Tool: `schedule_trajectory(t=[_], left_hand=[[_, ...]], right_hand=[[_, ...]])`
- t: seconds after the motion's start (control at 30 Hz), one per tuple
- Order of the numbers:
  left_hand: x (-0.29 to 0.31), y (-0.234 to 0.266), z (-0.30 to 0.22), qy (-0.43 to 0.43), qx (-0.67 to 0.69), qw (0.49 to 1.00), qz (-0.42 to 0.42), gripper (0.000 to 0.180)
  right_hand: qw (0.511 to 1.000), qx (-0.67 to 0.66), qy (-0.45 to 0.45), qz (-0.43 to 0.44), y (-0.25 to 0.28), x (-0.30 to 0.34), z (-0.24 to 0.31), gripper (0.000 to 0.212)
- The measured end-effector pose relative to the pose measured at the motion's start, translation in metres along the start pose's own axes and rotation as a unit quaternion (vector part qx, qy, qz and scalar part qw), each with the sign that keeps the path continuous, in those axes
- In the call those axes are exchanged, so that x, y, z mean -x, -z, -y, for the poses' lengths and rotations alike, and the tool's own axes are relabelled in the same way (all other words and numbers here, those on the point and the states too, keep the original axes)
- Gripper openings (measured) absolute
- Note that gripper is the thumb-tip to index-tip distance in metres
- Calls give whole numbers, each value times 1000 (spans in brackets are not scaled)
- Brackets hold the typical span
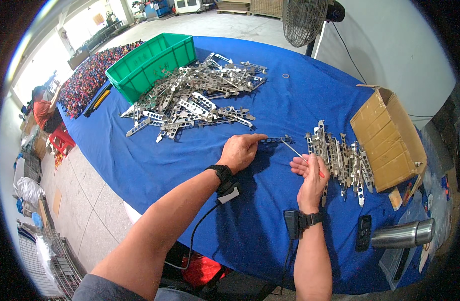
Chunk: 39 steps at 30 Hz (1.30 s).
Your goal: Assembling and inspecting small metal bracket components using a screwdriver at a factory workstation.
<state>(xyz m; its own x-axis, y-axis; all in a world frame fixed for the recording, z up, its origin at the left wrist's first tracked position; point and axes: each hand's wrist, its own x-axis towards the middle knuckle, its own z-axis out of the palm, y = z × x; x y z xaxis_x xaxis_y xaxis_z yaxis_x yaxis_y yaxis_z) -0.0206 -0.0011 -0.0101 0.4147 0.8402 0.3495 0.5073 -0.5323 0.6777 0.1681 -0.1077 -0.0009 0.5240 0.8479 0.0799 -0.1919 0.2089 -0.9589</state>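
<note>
Well in from the near edge of the blue-covered table (164,173), the left hand (240,153), nearly closed, pinches one end of a perforated metal strip (274,140), apparently steadying it for the slim red-handled tool (295,151) held in the loosely curled right hand (312,181).

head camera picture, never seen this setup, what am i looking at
No machine here: a person works bare-handed. The picture comes from a wide camera worn on the head, looking down. The left hand has its fingertips at one end of a metal strip; the right hand holds a thin tool, its tip near the other end. On the blue cloth are a green crate, a large pile of similar strips, a smaller pile and a cardboard box.
</note>
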Motion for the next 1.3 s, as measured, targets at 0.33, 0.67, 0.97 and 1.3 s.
schedule_trajectory(t=[0.33, 0.67, 0.97, 1.3], left_hand=[[0, -2, 2, -8, -1, 1000, -6, 31], [0, -2, 3, -14, 1, 1000, -11, 30], [0, 0, 1, -3, -5, 1000, 2, 30], [0, -2, 5, -17, -12, 1000, -4, 30]], right_hand=[[1000, 16, 5, 0, -1, 0, 1, 35], [1000, 14, 7, -17, 0, 0, 1, 34], [1000, 15, 2, -12, -2, 1, 4, 35], [1000, 10, 11, -10, -3, 0, 2, 36]])
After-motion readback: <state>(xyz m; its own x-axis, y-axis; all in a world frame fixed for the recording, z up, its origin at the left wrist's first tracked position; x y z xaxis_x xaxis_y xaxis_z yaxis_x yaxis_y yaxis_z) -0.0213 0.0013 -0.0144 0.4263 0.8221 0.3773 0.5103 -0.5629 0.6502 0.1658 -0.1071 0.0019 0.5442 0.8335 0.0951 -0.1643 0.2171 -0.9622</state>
